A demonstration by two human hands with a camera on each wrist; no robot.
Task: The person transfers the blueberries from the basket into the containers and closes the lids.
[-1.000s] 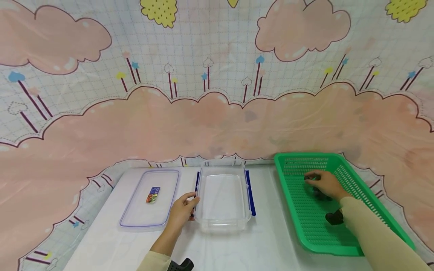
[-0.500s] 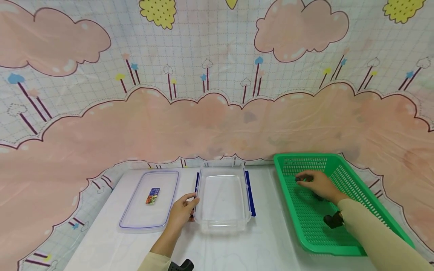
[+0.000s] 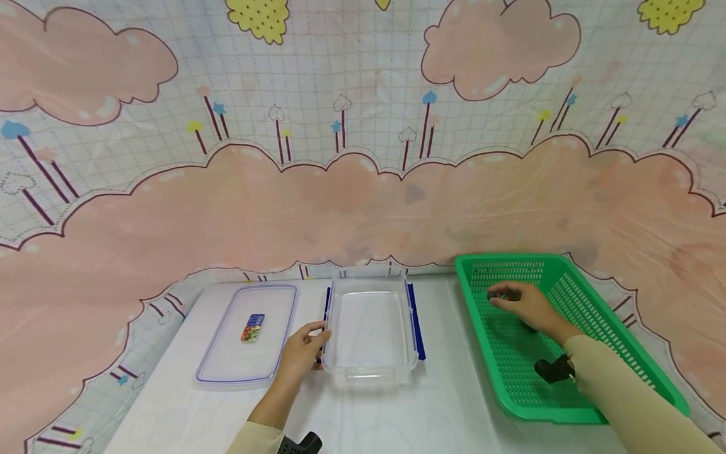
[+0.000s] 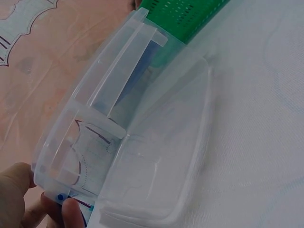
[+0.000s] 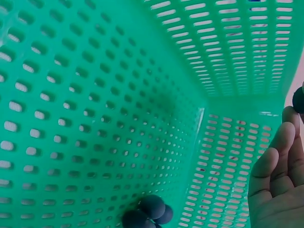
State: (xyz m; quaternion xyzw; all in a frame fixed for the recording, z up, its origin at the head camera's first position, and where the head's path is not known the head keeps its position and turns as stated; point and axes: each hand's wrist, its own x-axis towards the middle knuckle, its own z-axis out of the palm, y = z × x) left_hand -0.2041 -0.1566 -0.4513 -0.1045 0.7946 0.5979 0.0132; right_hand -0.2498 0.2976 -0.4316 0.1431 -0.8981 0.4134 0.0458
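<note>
A clear plastic food container [image 3: 371,373] stands mid-table with its blue side latches [image 3: 416,321] folded outward. My left hand [image 3: 296,360] grips its left rim, thumb on one side and fingers on the other, as the left wrist view shows. My right hand [image 3: 529,308] is over the green basket [image 3: 479,334], pinching a small dark ball [image 5: 299,100]; its exact kind cannot be told. Several more dark balls [image 5: 151,207] lie clustered on the basket floor below the hand, mostly hidden in the head view.
Left of the container, a clear lid [image 3: 224,359] with a purple-blue edge and a small label [image 3: 252,328] lies flat on the white tablecloth [image 3: 431,410]. A printed cloth backdrop [image 3: 363,221] hangs behind the table. Dark wrist cameras [image 3: 553,369] are strapped to the wrists.
My right hand, with the dark ball between its fingertips, has shifted left inside the basket toward its left wall. My left hand stays on the container's rim.
</note>
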